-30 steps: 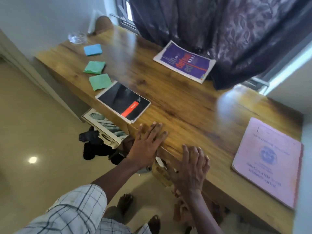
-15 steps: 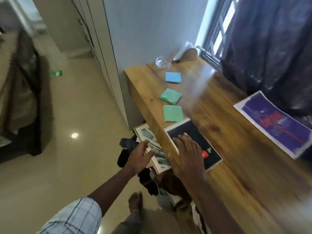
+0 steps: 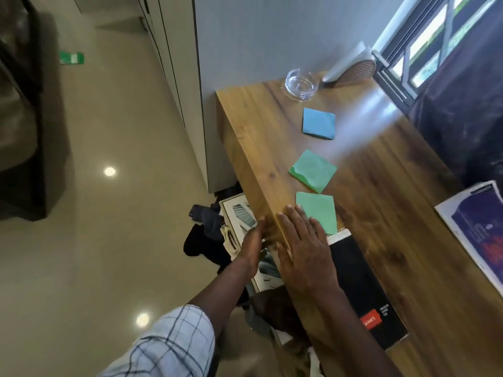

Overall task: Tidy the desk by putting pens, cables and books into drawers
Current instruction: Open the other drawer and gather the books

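- While both my hands sit at the near-left edge of the table [image 3: 381, 202], neither grip holds anything.
- My right hand [image 3: 304, 254] lies flat, palm down, fingers spread open, over the top end of the black spiral notebook [image 3: 364, 289]; whether the palm presses on the cover or hangs just above it, I cannot tell.
- My left hand [image 3: 254, 243] is just left of my right, below the table's edge against its front face, fingers straight and loosely apart, somewhat blurred.
- The black notebook runs from under my right palm back toward my right forearm, its red label near the low end.
- Just past my right fingertips lies a green sticky note [image 3: 318, 210], touching the notebook's spiral end.
- Farther beyond my grip a second green note [image 3: 313, 170] sits tilted, then a blue note [image 3: 318, 123], then a glass ashtray [image 3: 300, 84] at the far corner.
- Well off to the right of my right hand, a purple-covered book [image 3: 476, 229] lies at the frame's edge.
- Under my left hand, below the table, a framed picture [image 3: 239, 213] and dark clothing [image 3: 204, 235] lie on the floor [image 3: 95, 240].
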